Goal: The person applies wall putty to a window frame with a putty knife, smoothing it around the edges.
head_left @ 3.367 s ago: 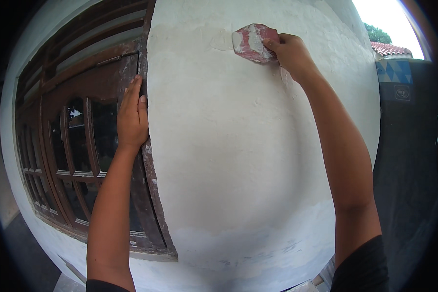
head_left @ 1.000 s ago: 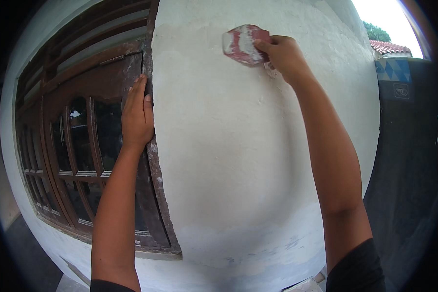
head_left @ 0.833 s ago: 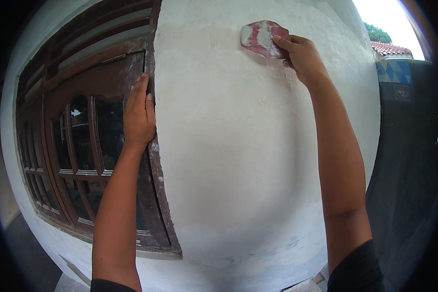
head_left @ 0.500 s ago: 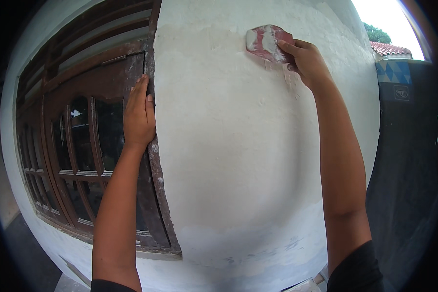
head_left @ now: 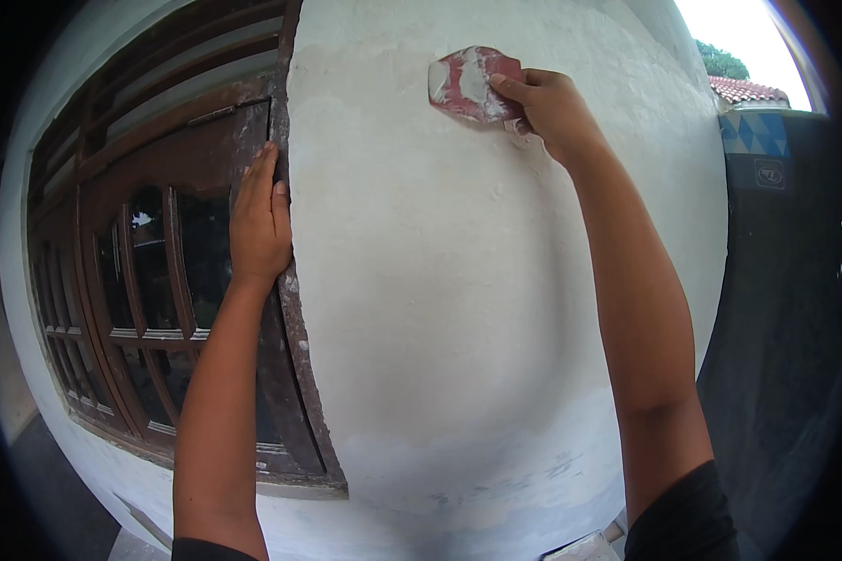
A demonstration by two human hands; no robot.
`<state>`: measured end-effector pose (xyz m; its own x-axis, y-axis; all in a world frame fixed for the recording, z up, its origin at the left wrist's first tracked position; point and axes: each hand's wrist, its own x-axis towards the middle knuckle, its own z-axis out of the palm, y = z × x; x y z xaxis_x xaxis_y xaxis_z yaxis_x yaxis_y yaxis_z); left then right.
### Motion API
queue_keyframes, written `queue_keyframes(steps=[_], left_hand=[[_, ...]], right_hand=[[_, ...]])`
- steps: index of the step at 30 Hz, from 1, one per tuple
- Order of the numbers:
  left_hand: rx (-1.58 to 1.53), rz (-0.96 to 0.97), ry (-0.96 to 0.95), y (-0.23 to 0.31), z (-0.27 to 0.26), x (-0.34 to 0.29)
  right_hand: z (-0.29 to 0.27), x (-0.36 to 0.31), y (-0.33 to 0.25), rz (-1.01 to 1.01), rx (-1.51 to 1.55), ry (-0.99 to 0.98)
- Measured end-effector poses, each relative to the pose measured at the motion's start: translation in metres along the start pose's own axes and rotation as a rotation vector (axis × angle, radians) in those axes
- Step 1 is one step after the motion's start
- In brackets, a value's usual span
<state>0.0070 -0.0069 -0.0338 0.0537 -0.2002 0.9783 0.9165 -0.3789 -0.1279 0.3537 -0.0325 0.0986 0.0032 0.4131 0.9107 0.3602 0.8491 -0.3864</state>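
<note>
My right hand (head_left: 554,114) grips a flat red scraper (head_left: 474,84) smeared with white paste, thumb on its face and fingers behind. The scraper lies against the upper part of the white plastered wall (head_left: 421,280), where faint ridges and thin marks show beneath it. My left hand (head_left: 260,217) rests flat with fingers stretched along the brown wooden window frame (head_left: 299,346), at the wall's left edge. Nothing is held in it.
Left of the wall is a brown wooden window (head_left: 150,262) with dark glass panes and slats above. A dark panel with a blue-and-white patterned strip (head_left: 756,134) stands at the right. Beyond it are a red tiled roof (head_left: 748,91) and a tree (head_left: 720,61).
My right hand has slid the scraper leftward along the upper wall. My left hand stays on the window frame, and the view has shifted slightly.
</note>
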Motion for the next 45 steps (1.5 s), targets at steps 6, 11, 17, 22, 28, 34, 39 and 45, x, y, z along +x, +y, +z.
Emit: queue_keyframes(steps=[6,11,17,22,28,34,39,45], left_hand=[[-0.002,-0.007,0.001,0.004,0.0,0.001],[-0.002,-0.017,-0.001,0.003,-0.001,-0.001],[-0.011,-0.004,0.008,0.002,0.0,0.001],[-0.017,0.0,0.008,0.004,0.0,0.001],[0.024,-0.001,0.022,-0.006,-0.003,-0.005],[-0.011,0.001,0.011,0.001,0.003,0.0],[-0.009,0.007,0.015,0.001,0.001,0.0],[0.015,-0.005,0.018,0.003,0.0,0.0]], right_hand=[[-0.035,0.001,0.014,-0.039,0.008,0.178],[-0.002,-0.008,-0.022,-0.764,-0.536,0.493],[0.053,-0.013,0.005,-1.092,-1.333,0.354],[0.061,-0.044,0.007,-0.932,-1.45,0.151],[0.03,-0.084,-0.023,-0.799,-0.974,0.159],[0.005,-0.005,-0.042,-0.327,-0.084,0.172],[0.008,0.029,-0.018,-0.105,-0.19,0.003],[-0.029,0.016,0.006,-0.038,0.145,0.165]])
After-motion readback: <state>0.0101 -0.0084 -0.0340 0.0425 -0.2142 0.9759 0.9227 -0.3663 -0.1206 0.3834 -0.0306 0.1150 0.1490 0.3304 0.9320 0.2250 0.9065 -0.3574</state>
